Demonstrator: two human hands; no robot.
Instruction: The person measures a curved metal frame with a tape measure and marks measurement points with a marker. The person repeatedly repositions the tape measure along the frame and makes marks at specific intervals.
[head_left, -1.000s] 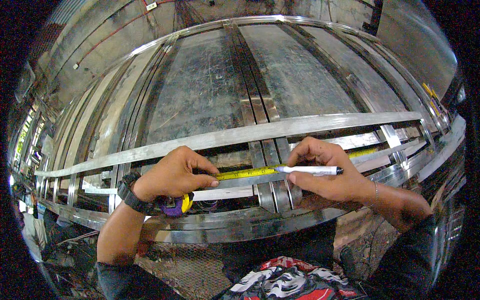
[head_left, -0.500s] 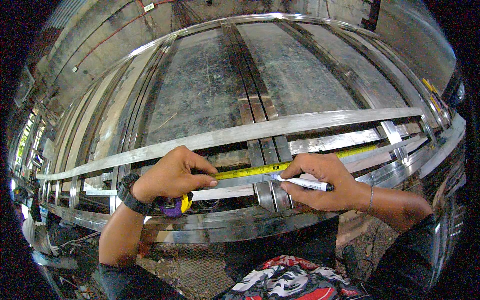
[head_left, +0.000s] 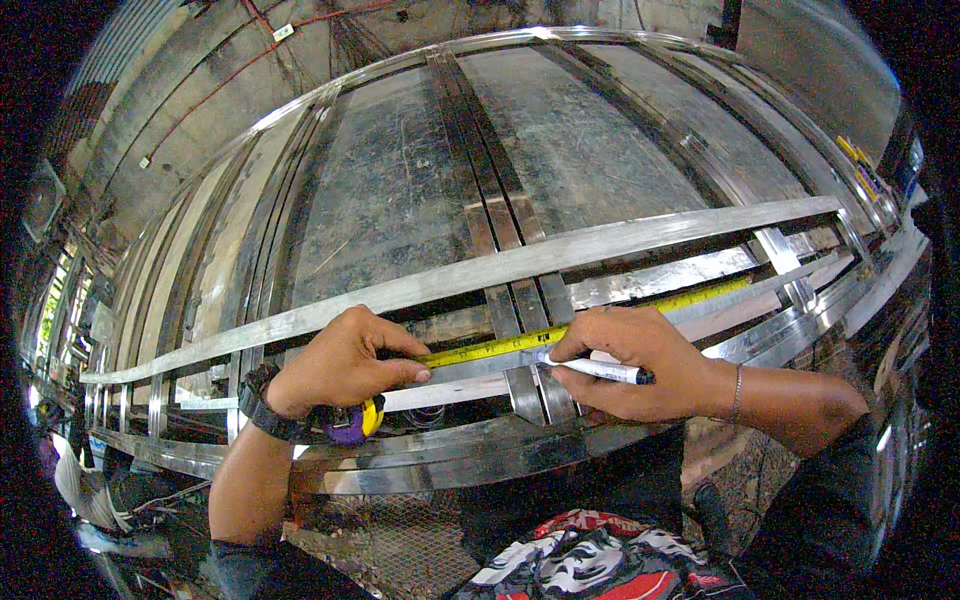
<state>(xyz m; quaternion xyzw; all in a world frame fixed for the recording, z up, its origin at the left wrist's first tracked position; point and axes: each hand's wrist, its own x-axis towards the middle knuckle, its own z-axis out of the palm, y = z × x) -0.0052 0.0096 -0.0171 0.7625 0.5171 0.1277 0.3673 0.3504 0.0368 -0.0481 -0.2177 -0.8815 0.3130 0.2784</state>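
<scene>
My left hand [head_left: 345, 362] pinches the yellow blade of a tape measure [head_left: 490, 350] between thumb and fingertips. The tape's purple and yellow case [head_left: 352, 422] shows just below that hand. The blade lies stretched to the right along a narrow metal strip [head_left: 465, 370] and passes behind my right hand. My right hand [head_left: 650, 362] grips a white marker [head_left: 610, 369] with a black end. The marker's tip points left, at the strip just below the blade; whether it touches, I cannot tell. Under the strip, upright metal bars [head_left: 540, 393] cross the near frame.
A long flat metal bar [head_left: 450, 279] lies across the large metal frame, beyond my hands. Grey sheet panels [head_left: 385, 180] fill the frame behind it. Yellow-handled tools [head_left: 858, 160] rest at the far right edge. The frame's shiny near rail [head_left: 420, 470] runs before me.
The view has tilted slightly, so the frame sits at a different slant. Both hands keep their grips on tape and marker, with little movement along the strip.
</scene>
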